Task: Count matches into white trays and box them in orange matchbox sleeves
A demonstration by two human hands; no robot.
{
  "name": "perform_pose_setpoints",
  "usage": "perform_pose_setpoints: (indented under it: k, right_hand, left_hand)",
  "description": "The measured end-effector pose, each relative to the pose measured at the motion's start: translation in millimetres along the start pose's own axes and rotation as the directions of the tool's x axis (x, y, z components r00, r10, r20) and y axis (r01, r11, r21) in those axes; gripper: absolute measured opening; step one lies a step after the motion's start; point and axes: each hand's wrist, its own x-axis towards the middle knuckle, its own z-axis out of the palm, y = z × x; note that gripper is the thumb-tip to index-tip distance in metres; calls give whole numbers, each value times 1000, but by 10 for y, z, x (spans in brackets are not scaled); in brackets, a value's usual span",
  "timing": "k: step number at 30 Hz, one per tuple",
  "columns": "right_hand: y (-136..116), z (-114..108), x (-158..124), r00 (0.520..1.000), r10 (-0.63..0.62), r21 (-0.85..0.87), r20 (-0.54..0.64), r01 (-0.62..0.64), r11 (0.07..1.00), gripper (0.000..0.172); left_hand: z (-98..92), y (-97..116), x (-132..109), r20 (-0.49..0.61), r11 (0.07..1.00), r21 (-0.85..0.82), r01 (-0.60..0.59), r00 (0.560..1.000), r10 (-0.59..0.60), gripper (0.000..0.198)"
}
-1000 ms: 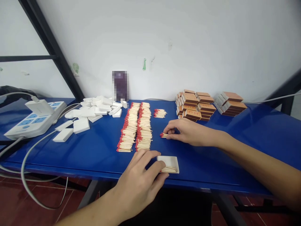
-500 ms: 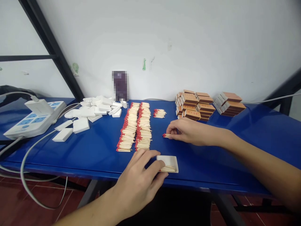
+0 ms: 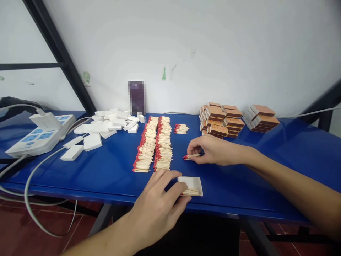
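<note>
My left hand [image 3: 166,201] is closed round a white matchbox tray [image 3: 197,180] at the table's front edge, one finger reaching inside. Some matches [image 3: 192,192] lie along the near side of that tray. Farther right, my right hand [image 3: 206,150] pinches a few red-tipped matches [image 3: 189,156] just above or on the blue tabletop, their heads pointing left. Two long rows of matches, a left row [image 3: 146,145] and a right row [image 3: 163,145], run away from me beside my left hand. Behind my right hand lies a small separate bunch of matches [image 3: 181,128].
White tray pieces [image 3: 114,122] are heaped at the back left, near a power strip [image 3: 39,137] with a charger and cables. Stacked matchboxes [image 3: 221,121] and a smaller stack [image 3: 262,119] stand at the back right. A blurred dark object [image 3: 137,97] leans on the wall.
My right hand has shifted slightly left and down, and more of the pinched matches shows between its fingers. My left hand and the tray stay nearly still.
</note>
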Motion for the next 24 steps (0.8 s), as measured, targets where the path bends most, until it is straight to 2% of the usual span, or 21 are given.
perform_pose_setpoints:
  k: [6,10,12,14,19,24]
  right_hand:
    - [-12,-20,-21,999,-37,38,-26,38,999,27]
    - [-204,-67,-120,992,-113,99,-48,118,988,15]
    - [-335,-40,-166,989,-146,129,0,145,981,6]
    - [-447,24,-197,986,-165,83,22,163,983,1]
    - [-567,175,-212,981,-188,-155,44,192,969,13]
    - [-601,195,-240,981,-184,-146,57,191,971,13]
  left_hand:
    - [1,26,21,-25,992,-36,121,992,-121,25]
    - [-9,25,23,-23,980,-46,193,981,-194,36]
    - [-11,23,19,-26,978,-56,201,979,-203,41]
    - [-11,26,16,-23,979,-60,195,980,-196,41]
    - [-9,45,21,-30,984,-61,166,985,-168,36]
    - [-4,40,26,-20,986,-69,152,988,-153,41]
